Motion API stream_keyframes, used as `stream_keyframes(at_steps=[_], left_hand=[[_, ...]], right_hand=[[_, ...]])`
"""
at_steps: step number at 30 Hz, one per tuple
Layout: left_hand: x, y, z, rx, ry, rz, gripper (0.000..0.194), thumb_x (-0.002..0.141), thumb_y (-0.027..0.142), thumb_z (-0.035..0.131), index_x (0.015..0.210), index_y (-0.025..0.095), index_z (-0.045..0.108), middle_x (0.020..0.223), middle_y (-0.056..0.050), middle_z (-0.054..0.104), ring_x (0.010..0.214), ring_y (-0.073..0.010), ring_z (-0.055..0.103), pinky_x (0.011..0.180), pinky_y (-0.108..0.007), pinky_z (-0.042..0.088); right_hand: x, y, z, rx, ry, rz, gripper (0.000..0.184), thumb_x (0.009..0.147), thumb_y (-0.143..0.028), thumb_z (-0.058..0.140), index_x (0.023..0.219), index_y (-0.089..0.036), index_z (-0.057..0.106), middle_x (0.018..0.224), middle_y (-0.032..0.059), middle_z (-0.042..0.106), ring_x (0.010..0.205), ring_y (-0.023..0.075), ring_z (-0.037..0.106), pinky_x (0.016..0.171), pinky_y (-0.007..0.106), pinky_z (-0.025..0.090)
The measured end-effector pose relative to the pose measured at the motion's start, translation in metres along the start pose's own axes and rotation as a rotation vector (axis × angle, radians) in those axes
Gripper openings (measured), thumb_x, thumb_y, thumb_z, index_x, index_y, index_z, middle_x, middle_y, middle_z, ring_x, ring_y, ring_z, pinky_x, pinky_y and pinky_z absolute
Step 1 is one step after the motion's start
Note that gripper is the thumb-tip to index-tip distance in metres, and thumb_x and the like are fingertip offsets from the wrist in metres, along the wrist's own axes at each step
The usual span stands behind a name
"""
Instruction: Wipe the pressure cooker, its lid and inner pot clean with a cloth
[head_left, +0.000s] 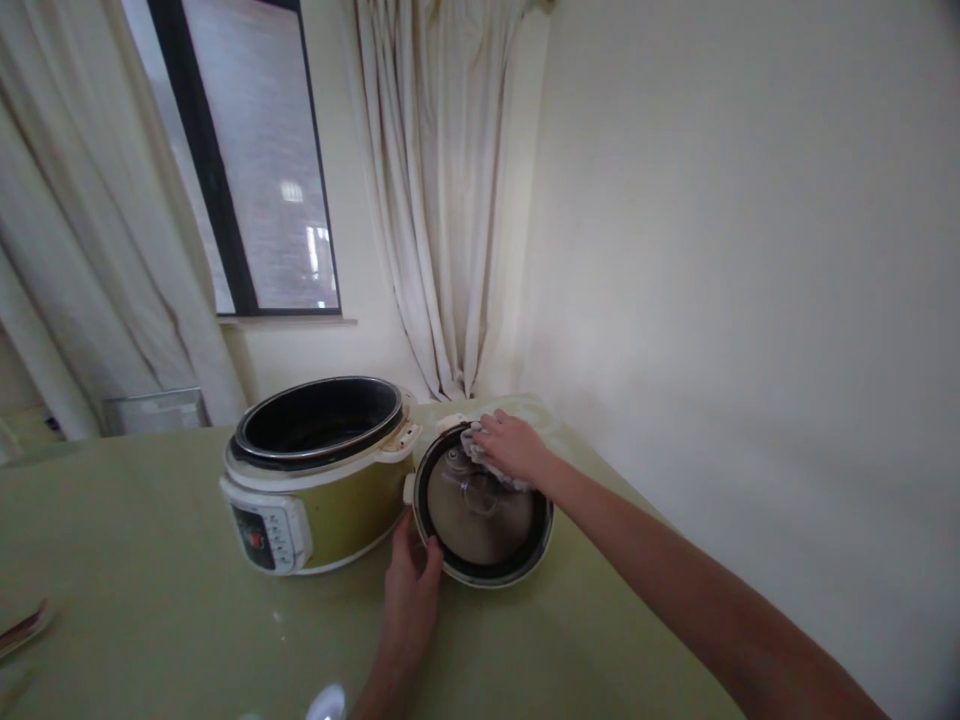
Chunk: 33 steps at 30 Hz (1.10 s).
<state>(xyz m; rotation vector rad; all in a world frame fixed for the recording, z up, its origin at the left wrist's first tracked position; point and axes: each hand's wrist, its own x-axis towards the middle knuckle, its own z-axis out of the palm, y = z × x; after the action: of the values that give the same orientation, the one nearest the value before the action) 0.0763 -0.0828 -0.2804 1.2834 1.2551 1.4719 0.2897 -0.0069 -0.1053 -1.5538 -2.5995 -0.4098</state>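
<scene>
A yellow-green electric cooker (322, 480) stands open on the table, its dark inner pot showing. Its round lid (480, 515) lies upside down just to the right, metal inside facing up. My left hand (411, 585) grips the lid's near left rim, thumb on the edge. My right hand (510, 447) presses a crumpled white cloth (475, 443) onto the far upper part of the lid's inner plate, fingers closed over it.
The pale green table (150, 600) runs to a wall on the right. A window and cream curtains (442, 200) stand behind. A flat object (22, 630) lies at the table's left edge. A grey box (154, 410) sits beyond the table.
</scene>
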Motion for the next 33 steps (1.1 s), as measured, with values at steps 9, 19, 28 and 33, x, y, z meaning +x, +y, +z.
stream_keyframes(at_steps=[9, 19, 28, 33], left_hand=[[-0.004, 0.006, 0.013, -0.096, 0.009, -0.031, 0.071, 0.095, 0.053, 0.064, 0.153, 0.017, 0.046, 0.123, -0.016, 0.075, 0.103, -0.0274, 0.076, 0.088, -0.04, 0.063], [-0.003, 0.005, 0.009, 0.0, 0.026, 0.003, 0.053, 0.096, 0.05, 0.058, 0.139, 0.017, 0.056, 0.122, -0.016, 0.075, 0.109, -0.0267, 0.074, 0.095, -0.04, 0.06], [-0.002, 0.005, 0.01, -0.08, 0.045, -0.051, 0.056, 0.093, 0.047, 0.058, 0.139, 0.017, 0.051, 0.131, -0.019, 0.07, 0.113, -0.0283, 0.072, 0.088, -0.039, 0.061], [-0.001, 0.006, 0.011, -0.127, 0.048, -0.04, 0.063, 0.095, 0.053, 0.059, 0.147, 0.017, 0.047, 0.128, -0.018, 0.072, 0.115, -0.0284, 0.073, 0.094, -0.04, 0.06]], right_hand=[[-0.045, 0.017, 0.016, 0.176, -0.251, -0.079, 0.046, 0.077, -0.042, 0.083, 0.118, -0.023, 0.076, 0.103, 0.0078, 0.074, 0.091, 0.0245, 0.068, 0.082, 0.032, 0.052], [-0.016, -0.061, 0.048, 0.844, -0.02, -0.008, 0.029, 0.073, -0.021, 0.073, 0.102, -0.02, 0.079, 0.092, -0.0002, 0.078, 0.084, 0.016, 0.069, 0.08, 0.023, 0.05], [-0.011, -0.063, 0.034, 0.67, -0.045, -0.078, 0.042, 0.082, -0.041, 0.077, 0.12, -0.023, 0.073, 0.116, 0.0072, 0.072, 0.107, 0.0251, 0.067, 0.097, 0.034, 0.051], [-0.034, -0.051, 0.015, 0.457, -0.267, -0.133, 0.085, 0.068, -0.059, 0.087, 0.143, -0.028, 0.061, 0.134, 0.012, 0.061, 0.124, 0.0338, 0.059, 0.104, 0.043, 0.049]])
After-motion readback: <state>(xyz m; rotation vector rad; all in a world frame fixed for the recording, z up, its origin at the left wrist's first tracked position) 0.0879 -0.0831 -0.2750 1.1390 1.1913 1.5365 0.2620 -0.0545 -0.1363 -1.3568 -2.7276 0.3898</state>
